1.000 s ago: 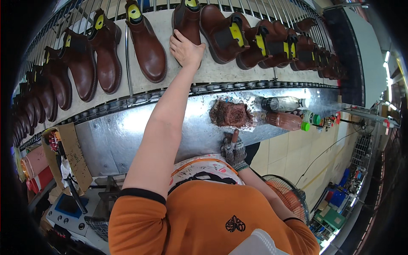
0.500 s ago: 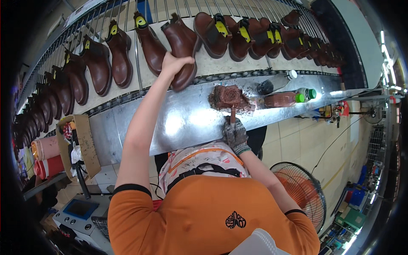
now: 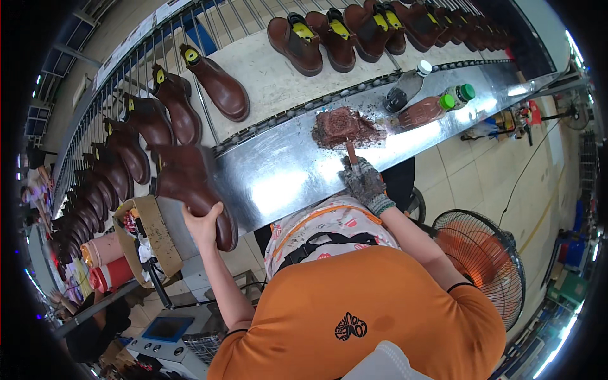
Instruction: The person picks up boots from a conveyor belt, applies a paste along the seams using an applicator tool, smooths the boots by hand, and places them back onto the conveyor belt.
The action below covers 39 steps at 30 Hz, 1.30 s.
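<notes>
My left hand (image 3: 204,223) grips a brown ankle boot (image 3: 190,187) from below, holding it off the line at the left end of the shiny metal shelf (image 3: 278,174). My right hand (image 3: 364,183), in a dark stained glove, holds a thin brush handle (image 3: 350,152) whose tip rests at a brown stained pad (image 3: 345,126) on the shelf. More brown boots (image 3: 218,85) with yellow tags stand in a row on the pale conveyor (image 3: 272,82) beyond the shelf.
Two bottles (image 3: 430,107) lie on the shelf right of the pad, one with green caps. A floor fan (image 3: 484,256) stands at my right. A cardboard box (image 3: 149,237) and red rolls (image 3: 111,275) sit at my left, above a grey machine (image 3: 164,332).
My left hand took a boot from the conveyor and brought it down toward me at the left. My right hand stayed at the brown pad with the brush.
</notes>
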Each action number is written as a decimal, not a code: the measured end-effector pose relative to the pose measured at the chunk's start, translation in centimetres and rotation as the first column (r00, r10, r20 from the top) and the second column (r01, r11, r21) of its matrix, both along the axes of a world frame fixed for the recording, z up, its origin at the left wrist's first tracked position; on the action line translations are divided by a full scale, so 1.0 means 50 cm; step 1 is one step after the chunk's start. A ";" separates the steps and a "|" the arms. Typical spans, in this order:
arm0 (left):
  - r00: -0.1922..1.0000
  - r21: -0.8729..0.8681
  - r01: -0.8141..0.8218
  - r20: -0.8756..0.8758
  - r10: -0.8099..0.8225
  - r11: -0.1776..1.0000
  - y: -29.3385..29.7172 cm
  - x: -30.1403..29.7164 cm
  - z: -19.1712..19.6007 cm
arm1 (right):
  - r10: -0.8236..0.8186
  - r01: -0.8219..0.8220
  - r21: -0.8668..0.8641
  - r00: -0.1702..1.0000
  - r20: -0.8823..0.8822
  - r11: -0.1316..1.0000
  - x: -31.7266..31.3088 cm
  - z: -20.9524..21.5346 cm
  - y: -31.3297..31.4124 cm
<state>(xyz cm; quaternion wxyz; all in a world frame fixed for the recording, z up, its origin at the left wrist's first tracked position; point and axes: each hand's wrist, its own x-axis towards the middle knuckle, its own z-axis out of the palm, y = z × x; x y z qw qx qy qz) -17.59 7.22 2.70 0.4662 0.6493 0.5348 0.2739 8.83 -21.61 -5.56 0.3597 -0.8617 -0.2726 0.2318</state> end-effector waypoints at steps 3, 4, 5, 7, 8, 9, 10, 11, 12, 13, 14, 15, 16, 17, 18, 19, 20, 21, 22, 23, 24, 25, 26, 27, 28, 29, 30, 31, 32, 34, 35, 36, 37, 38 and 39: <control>0.993 0.101 -0.058 -0.093 0.068 0.993 0.002 -0.057 -0.038 | -0.047 0.051 0.029 0.991 -0.122 0.998 -0.015 -0.017 -0.022; 0.987 0.156 -0.069 -0.133 0.090 0.985 0.000 -0.083 -0.066 | 0.002 0.000 0.037 0.998 -0.057 0.999 -0.020 -0.023 -0.027; 0.980 0.206 -0.068 -0.168 0.103 0.976 -0.001 -0.075 -0.065 | 0.040 -0.040 0.037 0.999 0.013 0.999 -0.019 -0.036 -0.036; 0.909 0.156 -0.117 -0.382 0.170 0.981 -0.032 -0.040 -0.046 | 0.088 -0.091 0.026 0.989 0.122 0.995 -0.014 -0.048 -0.038; 0.928 0.455 -0.132 -0.255 0.272 0.880 -0.049 -0.010 -0.021 | 0.081 -0.085 0.010 0.976 0.200 0.996 -0.012 -0.020 -0.032; 0.942 0.704 -0.164 -0.096 0.322 0.691 -0.065 0.029 0.010 | 0.070 -0.071 -0.006 0.957 0.280 0.997 -0.006 -0.005 -0.030; 0.983 0.751 -0.148 0.043 0.176 0.644 -0.079 0.088 0.062 | 0.060 -0.081 0.055 0.948 0.313 0.995 0.006 -0.014 -0.032; 0.986 0.795 -0.148 0.167 0.022 0.588 -0.088 0.147 0.114 | 0.050 -0.073 0.062 0.948 0.313 0.995 0.016 -0.031 -0.031; 0.949 0.796 -0.108 0.260 -0.176 0.595 -0.087 0.199 0.142 | 0.073 -0.090 0.062 0.969 0.237 0.994 0.027 -0.052 -0.026; 0.864 0.800 -0.066 0.345 -0.367 0.597 -0.078 0.255 0.159 | 0.094 -0.106 0.062 0.982 0.163 0.992 0.038 -0.065 -0.021; 0.849 0.851 0.071 0.222 -0.479 0.520 -0.066 0.313 0.175 | 0.107 -0.106 -0.016 0.982 0.153 0.994 0.045 -0.059 -0.022; 0.814 0.886 0.199 0.089 -0.574 0.420 -0.055 0.371 0.193 | 0.094 -0.094 -0.006 0.983 0.159 0.996 0.048 -0.057 -0.020; 0.763 0.901 0.260 0.028 -0.645 0.346 -0.048 0.441 0.199 | 0.131 -0.133 -0.005 0.971 0.201 0.991 0.051 -0.055 -0.021; 0.709 0.912 0.313 -0.038 -0.704 0.267 -0.042 0.514 0.206 | 0.170 -0.175 -0.004 0.955 0.244 0.985 0.053 -0.051 -0.022; 0.635 0.924 0.362 -0.147 -0.759 0.124 -0.035 0.594 0.207 | 0.201 -0.196 -0.042 0.956 0.215 0.980 0.057 -0.056 -0.024; 0.552 0.918 0.396 -0.258 -0.793 -0.023 -0.030 0.670 0.201 | 0.189 -0.181 -0.058 0.965 0.180 0.982 0.057 -0.049 -0.023; 0.507 0.869 0.487 -0.369 -0.779 -0.094 -0.032 0.732 0.195 | 0.164 -0.164 -0.016 0.961 0.222 0.986 0.050 -0.052 -0.023; 0.448 0.808 0.565 -0.468 -0.762 -0.164 -0.038 0.793 0.183 | 0.129 -0.140 0.022 0.956 0.265 0.990 0.046 -0.061 -0.027; 0.413 0.731 0.617 -0.616 -0.670 -0.291 -0.045 0.849 0.171 | 0.102 -0.115 0.034 0.958 0.268 0.993 0.044 -0.075 -0.031; 0.369 0.631 0.662 -0.745 -0.556 -0.406 -0.050 0.898 0.153 | 0.119 -0.116 -0.023 0.968 0.222 0.993 0.045 -0.080 -0.031; 0.315 0.496 0.729 -0.855 -0.412 -0.472 -0.048 0.935 0.132 | 0.138 -0.135 -0.029 0.966 0.220 0.990 0.044 -0.069 -0.029; 0.232 0.383 0.781 -0.912 -0.339 -0.494 -0.050 0.961 0.121 | 0.150 -0.145 -0.037 0.965 0.217 0.989 0.044 -0.055 -0.030; 0.152 0.266 0.843 -0.952 -0.267 -0.468 -0.028 0.982 0.093 | 0.136 -0.145 0.020 0.963 0.233 0.989 0.039 -0.058 -0.027; 0.065 0.145 0.893 -0.978 -0.196 -0.427 0.000 0.998 0.068 | 0.178 -0.172 -0.048 0.960 0.214 0.984 0.039 -0.064 -0.021; 0.071 0.156 0.903 -0.973 -0.219 -0.400 0.009 1.021 0.047 | 0.180 -0.182 -0.013 0.955 0.237 0.983 0.038 -0.064 -0.023; 0.077 0.162 0.916 -0.968 -0.238 -0.366 0.017 1.030 0.035 | 0.188 -0.202 0.025 0.947 0.259 0.979 0.037 -0.059 -0.023; 0.127 0.209 0.890 -0.967 -0.220 -0.405 0.028 1.036 0.023 | 0.175 -0.188 0.026 0.949 0.261 0.982 0.040 -0.054 -0.027; 0.119 0.205 0.885 -0.968 -0.221 -0.418 0.022 1.038 0.028 | 0.207 -0.214 -0.003 0.940 0.271 0.977 0.041 -0.041 -0.029; 0.089 0.182 0.890 -0.968 -0.233 -0.418 0.013 1.039 0.045 | 0.237 -0.238 -0.032 0.930 0.281 0.971 0.042 -0.032 -0.032; 0.109 0.211 0.882 -0.961 -0.255 -0.421 0.011 1.034 0.055 | 0.239 -0.240 -0.031 0.931 0.277 0.970 0.046 -0.028 -0.034; 0.112 0.211 0.884 -0.962 -0.249 -0.417 0.018 1.035 0.060 | 0.255 -0.256 -0.033 0.926 0.277 0.966 0.051 -0.026 -0.034; 0.167 0.291 0.894 -0.922 -0.349 -0.341 0.027 1.035 0.066 | 0.261 -0.264 -0.029 0.924 0.280 0.964 0.055 -0.025 -0.032; 0.226 0.362 0.897 -0.869 -0.440 -0.253 0.034 1.030 0.077 | 0.244 -0.256 0.005 0.927 0.283 0.967 0.057 -0.023 -0.030; 0.289 0.423 0.891 -0.806 -0.516 -0.162 0.031 1.027 0.099 | 0.224 -0.244 0.039 0.932 0.284 0.969 0.056 -0.023 -0.029; 0.303 0.417 0.906 -0.760 -0.575 -0.074 0.033 1.029 0.126 | 0.231 -0.252 0.040 0.931 0.283 0.967 0.056 -0.026 -0.029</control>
